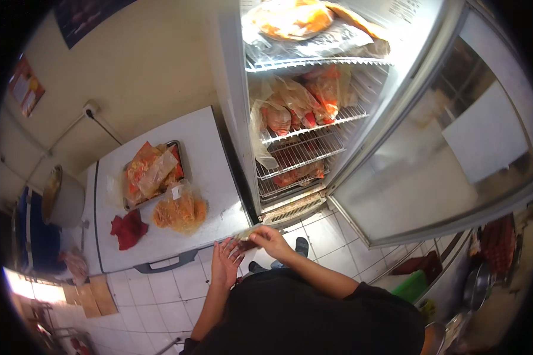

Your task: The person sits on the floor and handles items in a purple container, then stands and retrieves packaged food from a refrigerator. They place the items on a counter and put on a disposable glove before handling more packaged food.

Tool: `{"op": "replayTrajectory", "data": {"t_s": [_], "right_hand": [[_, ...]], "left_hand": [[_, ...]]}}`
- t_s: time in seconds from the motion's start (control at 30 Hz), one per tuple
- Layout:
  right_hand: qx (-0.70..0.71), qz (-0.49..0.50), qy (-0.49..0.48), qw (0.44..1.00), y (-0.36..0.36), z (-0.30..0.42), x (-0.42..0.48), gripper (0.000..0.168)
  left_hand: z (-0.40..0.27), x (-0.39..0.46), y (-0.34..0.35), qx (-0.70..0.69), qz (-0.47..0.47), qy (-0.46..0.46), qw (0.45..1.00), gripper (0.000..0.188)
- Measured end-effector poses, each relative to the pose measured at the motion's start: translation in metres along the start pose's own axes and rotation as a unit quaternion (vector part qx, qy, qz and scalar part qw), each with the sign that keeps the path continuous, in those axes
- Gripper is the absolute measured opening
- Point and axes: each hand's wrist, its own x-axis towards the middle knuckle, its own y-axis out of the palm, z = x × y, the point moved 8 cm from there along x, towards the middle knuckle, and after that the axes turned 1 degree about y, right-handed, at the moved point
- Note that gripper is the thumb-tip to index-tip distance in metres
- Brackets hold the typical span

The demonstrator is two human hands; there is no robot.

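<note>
My right hand [270, 242] pinches a small, crumpled, translucent item [242, 235], perhaps a plastic bag, just off the front edge of a white chest freezer [222, 177]. Beside it, my left hand [225, 262] has its palm turned up and its fingers apart; its fingertips are close to that item, and contact is hard to make out. On the freezer lid a clear plastic bag of orange food [180, 213] lies in front of a metal tray [180, 155] heaped with bagged reddish food [149, 171]. A dark red cloth [129, 229] is left of the bag.
An upright fridge [293, 211] stands with its glass door [408, 155] swung out to the right. Bagged red meat [293, 106] fills its wire shelves. A large pot [69, 197] is at far left. Flattened cardboard [95, 297] lies on the tiled floor [160, 293].
</note>
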Motion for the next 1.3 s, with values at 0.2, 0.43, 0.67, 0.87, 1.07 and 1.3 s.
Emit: {"op": "replayTrajectory", "data": {"t_s": [0.2, 0.43, 0.67, 0.87, 1.07, 1.3], "right_hand": [[-0.118, -0.126, -0.078, 0.982, -0.009, 0.01, 0.002, 0.025], [0.007, 0.066, -0.033, 0.997, 0.043, -0.013, 0.003, 0.03], [-0.061, 0.122, -0.065, 0.989, 0.047, 0.006, 0.005, 0.031], [-0.058, 0.152, -0.047, 0.986, 0.044, 0.039, -0.006, 0.037], [-0.012, 0.123, -0.043, 0.991, 0.03, 0.03, -0.012, 0.04], [0.006, 0.134, 0.079, 0.988, 0.024, 0.006, -0.012, 0.036]], "left_hand": [[-0.019, -0.005, -0.002, 0.022, -0.012, 0.088, 0.996, 0.065], [-0.022, 0.001, -0.004, -0.005, -0.012, 0.063, 0.998, 0.052], [-0.026, 0.006, -0.014, 0.05, 0.003, 0.049, 0.998, 0.06], [-0.019, 0.018, -0.015, 0.1, 0.053, 0.009, 0.994, 0.055], [-0.02, 0.011, 0.005, 0.164, 0.047, -0.023, 0.985, 0.042], [-0.019, 0.011, 0.006, 0.195, 0.086, -0.027, 0.977, 0.035]]}}
